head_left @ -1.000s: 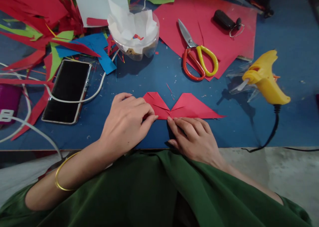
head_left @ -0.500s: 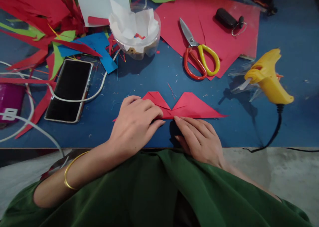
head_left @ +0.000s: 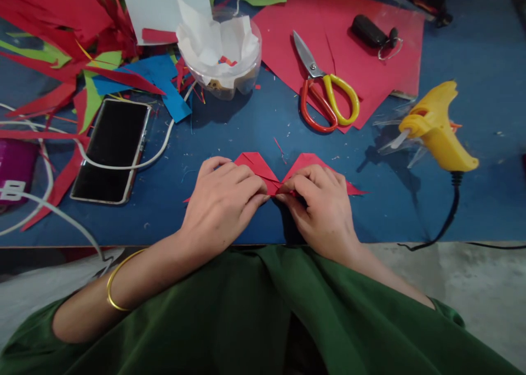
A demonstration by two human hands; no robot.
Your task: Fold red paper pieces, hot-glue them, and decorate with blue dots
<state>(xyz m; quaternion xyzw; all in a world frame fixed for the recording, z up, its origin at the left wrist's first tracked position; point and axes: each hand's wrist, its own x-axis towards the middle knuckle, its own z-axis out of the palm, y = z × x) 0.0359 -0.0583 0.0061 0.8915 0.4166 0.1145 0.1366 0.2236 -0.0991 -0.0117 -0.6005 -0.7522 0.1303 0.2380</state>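
Observation:
A folded piece of red paper (head_left: 255,164) lies near the front edge of the blue table, with two peaks and a notch between them. My left hand (head_left: 226,202) pinches its lower edge just left of the notch, thumb below and fingers on top. Close beside it, my right hand (head_left: 322,208) grips the same edge right of the notch between thumb and curled fingers. Both hands cover much of the paper; its pointed ends stick out past them on either side.
Scissors (head_left: 324,87) rest on red sheets (head_left: 378,73) beside a black key fob (head_left: 370,31). A yellow glue gun (head_left: 438,125) stands at right. At left are a phone (head_left: 112,150), a white cable (head_left: 166,139) and paper scraps (head_left: 74,18). A clear bowl (head_left: 230,87) holds white paper.
My right hand has gone from lying with stretched fingers along the paper's lower edge to pinching it near the notch. My left hand has stayed in place.

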